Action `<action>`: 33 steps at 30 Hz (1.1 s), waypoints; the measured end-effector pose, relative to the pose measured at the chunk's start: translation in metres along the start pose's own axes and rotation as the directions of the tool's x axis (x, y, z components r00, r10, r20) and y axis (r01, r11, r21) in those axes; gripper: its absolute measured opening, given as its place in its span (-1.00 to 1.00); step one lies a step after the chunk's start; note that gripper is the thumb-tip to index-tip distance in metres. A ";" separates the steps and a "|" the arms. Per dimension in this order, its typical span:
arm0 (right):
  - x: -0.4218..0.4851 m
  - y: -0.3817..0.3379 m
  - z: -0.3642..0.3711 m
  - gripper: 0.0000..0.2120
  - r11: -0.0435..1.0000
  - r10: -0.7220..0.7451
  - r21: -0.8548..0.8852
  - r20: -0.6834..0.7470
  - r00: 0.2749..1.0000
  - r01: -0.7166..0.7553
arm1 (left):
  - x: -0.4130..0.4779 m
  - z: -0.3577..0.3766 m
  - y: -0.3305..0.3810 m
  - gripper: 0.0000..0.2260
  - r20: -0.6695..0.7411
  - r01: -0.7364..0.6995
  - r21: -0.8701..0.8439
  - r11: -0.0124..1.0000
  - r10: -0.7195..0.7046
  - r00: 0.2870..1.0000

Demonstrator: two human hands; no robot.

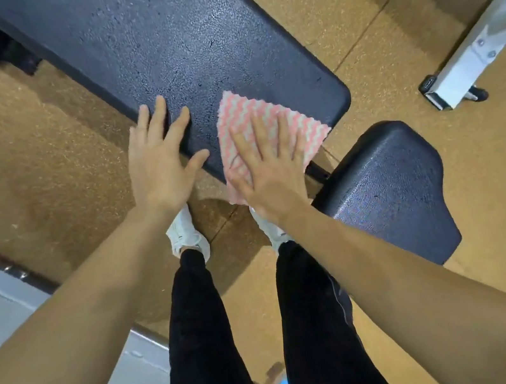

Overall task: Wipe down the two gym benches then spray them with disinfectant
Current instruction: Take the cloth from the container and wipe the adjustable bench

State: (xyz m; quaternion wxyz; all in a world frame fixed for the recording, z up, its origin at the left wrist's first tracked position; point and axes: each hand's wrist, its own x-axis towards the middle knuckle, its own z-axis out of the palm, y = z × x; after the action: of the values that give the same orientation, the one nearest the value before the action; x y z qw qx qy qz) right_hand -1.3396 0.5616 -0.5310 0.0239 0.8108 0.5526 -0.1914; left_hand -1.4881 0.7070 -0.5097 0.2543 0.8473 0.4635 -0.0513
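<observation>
A long dark blue padded bench (174,47) runs from the upper left down to the middle. Its separate seat pad (392,192) lies to the lower right. A pink and white zigzag cloth (260,115) lies flat on the near end of the long pad, partly hanging over its edge. My right hand (269,169) presses flat on the cloth with fingers spread. My left hand (161,160) rests on the pad's near edge beside it, fingers apart, holding nothing. The pad surface looks wet and speckled.
Tan rubber floor tiles (23,170) surround the bench. A white metal frame (481,46) with a black foot stands at the right. A black bench foot (0,49) sits at the upper left. My legs and white shoes (187,236) stand right below the pad. A grey floor strip (2,301) lies lower left.
</observation>
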 end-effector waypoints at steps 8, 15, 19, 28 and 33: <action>-0.010 -0.019 0.009 -0.41 1.000 0.000 -0.023 -0.011 1.000 -0.001 | 0.001 -0.003 -0.010 -0.40 -0.055 -0.079 0.126 0.989 0.087 0.995; 0.043 0.042 -0.024 -0.34 0.971 0.235 -0.044 -0.045 0.971 -0.236 | 0.006 -0.009 -0.027 -0.46 -0.069 -0.183 0.153 0.971 0.195 0.978; 0.079 0.063 -0.048 -0.34 0.945 0.325 -0.018 -0.024 0.945 -0.326 | 0.010 -0.009 -0.030 -0.47 -0.084 -0.190 0.115 0.975 0.200 0.976; 0.084 -0.030 -0.026 -0.31 0.987 0.159 -0.037 0.009 0.987 -0.158 | 0.032 -0.026 -0.043 -0.74 -0.067 -0.226 -0.026 0.974 0.224 0.972; 0.063 -0.072 -0.010 -0.33 0.998 -0.011 -0.055 0.002 1.000 0.011 | 0.060 -0.054 -0.064 -0.71 -0.167 -0.185 -0.080 0.979 0.170 0.971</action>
State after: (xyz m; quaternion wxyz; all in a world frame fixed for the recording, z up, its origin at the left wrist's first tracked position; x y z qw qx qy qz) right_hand -1.3818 0.6483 -0.5303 0.0455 0.8066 0.5621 -0.1770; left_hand -1.5146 0.8064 -0.5069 0.2600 0.8737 0.4065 0.0617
